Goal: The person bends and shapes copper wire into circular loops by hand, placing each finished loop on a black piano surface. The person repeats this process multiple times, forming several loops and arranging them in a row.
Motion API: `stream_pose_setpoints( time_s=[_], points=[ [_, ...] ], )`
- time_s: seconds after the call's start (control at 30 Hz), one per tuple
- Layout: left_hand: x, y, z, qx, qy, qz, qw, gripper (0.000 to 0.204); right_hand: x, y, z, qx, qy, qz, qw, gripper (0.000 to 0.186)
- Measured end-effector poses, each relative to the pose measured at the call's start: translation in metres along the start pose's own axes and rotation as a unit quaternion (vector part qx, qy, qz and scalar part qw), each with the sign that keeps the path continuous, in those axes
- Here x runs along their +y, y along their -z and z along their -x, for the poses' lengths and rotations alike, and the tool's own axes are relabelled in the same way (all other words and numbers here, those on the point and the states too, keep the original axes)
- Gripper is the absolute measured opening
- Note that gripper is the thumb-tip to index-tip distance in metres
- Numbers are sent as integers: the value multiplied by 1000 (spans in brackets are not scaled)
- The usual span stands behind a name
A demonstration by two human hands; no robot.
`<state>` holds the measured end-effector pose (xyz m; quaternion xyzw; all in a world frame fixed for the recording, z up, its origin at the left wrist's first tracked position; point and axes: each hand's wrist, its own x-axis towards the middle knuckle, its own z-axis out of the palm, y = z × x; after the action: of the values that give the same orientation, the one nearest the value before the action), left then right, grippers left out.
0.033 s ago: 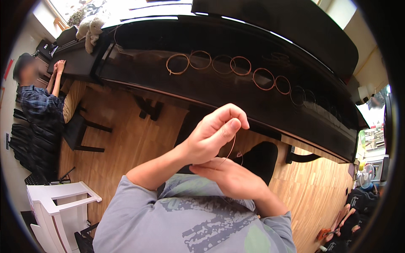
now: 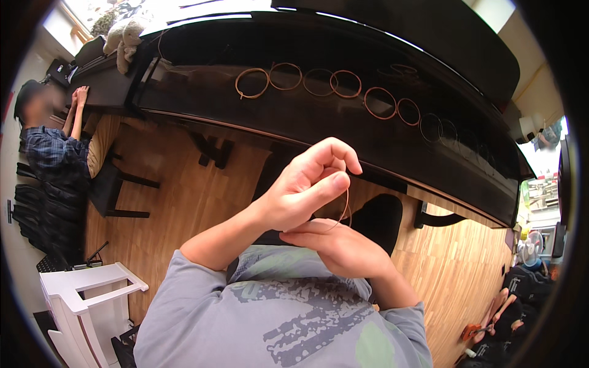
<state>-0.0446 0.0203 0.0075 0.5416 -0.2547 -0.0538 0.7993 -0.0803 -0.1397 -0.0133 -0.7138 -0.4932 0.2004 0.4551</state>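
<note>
A thin copper-coloured wire (image 2: 347,202) curves between my two hands in front of my chest. My left hand (image 2: 310,184) is raised, its fingers curled and its thumb forward. The wire comes down from behind its thumb tip, while the index fingertip stands apart from the thumb. Just below the left wrist, my right hand (image 2: 346,248) has its fingers held together, pointing left. The wire's lower part meets this hand by the index finger, and the hand hides its thumb and grip.
Several coils of wire, one of them a copper-coloured coil (image 2: 380,103), lie in a row on the black piano (image 2: 215,101). A black seat (image 2: 374,227) is below. At left a person (image 2: 52,144) sits near a white stand (image 2: 92,294). An orange instrument (image 2: 472,332) is at lower right.
My left index finger has lifted away from the thumb, widening the gap between them. Both hands sit slightly higher in view, and the wire now bows further right.
</note>
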Motion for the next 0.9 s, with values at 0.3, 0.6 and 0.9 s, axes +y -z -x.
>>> stream_pose_setpoints(
  time_s=[0.3,0.6,0.9],
  points=[
    [-15,4,10,9,39,-201,979,93,-2,-3,28,328,-25,-195,924,32],
    [-33,-13,12,-39,70,-218,973,107,8,-7,18,441,-9,169,881,27],
    [-69,-13,26,-36,208,44,976,86,7,5,14,307,-95,301,898,14]
  ],
)
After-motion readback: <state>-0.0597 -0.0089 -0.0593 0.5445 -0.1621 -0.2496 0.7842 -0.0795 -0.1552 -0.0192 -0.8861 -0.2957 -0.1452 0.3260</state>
